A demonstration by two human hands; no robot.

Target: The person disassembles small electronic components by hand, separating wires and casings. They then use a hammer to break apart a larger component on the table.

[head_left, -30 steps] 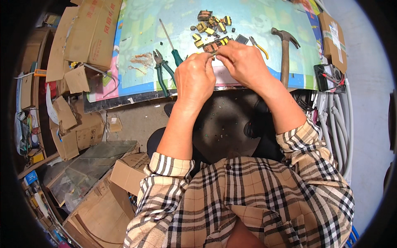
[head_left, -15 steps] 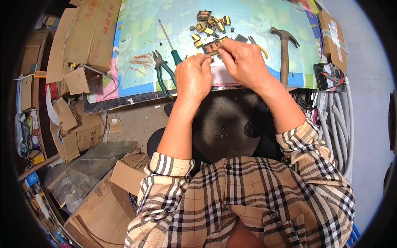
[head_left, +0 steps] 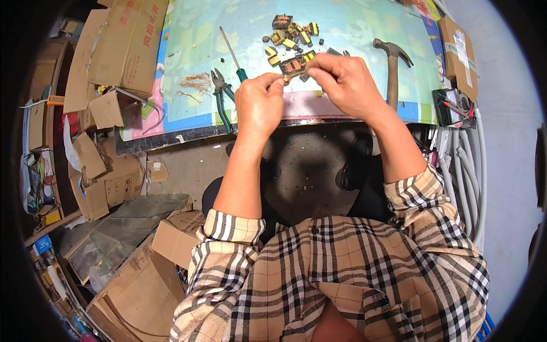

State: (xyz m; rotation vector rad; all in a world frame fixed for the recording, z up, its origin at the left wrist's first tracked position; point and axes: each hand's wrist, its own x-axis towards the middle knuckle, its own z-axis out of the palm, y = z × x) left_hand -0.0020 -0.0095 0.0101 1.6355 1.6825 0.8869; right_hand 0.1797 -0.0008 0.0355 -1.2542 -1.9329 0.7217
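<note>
Over the near part of the table, my left hand [head_left: 259,105] pinches a small copper-coloured piece [head_left: 286,78] between thumb and fingertips. Facing it, my right hand [head_left: 350,85] is closed in a pinch, and whatever its fingertips hold is too small to make out. Just beyond them lies a dark part with copper windings [head_left: 292,65]. A heap of small black and yellow electrical parts [head_left: 290,37] spreads behind that. Left of my left hand rest green-handled pliers [head_left: 219,97] and a screwdriver [head_left: 230,50], its green handle partly behind that hand.
A claw hammer [head_left: 392,71] lies to the right. Tangled copper wire [head_left: 196,84] sits at the left of the patterned table cover [head_left: 194,43]. Cardboard boxes [head_left: 122,48] stand at the left edge, another box [head_left: 457,54] at the right, above a black meter with leads [head_left: 453,105].
Both hands have shifted: the left slightly leftward, the right a little rightward, so the gap between them is wider. The copper-coloured piece shows more clearly; the yellow-handled tool is now hidden behind my right hand.
</note>
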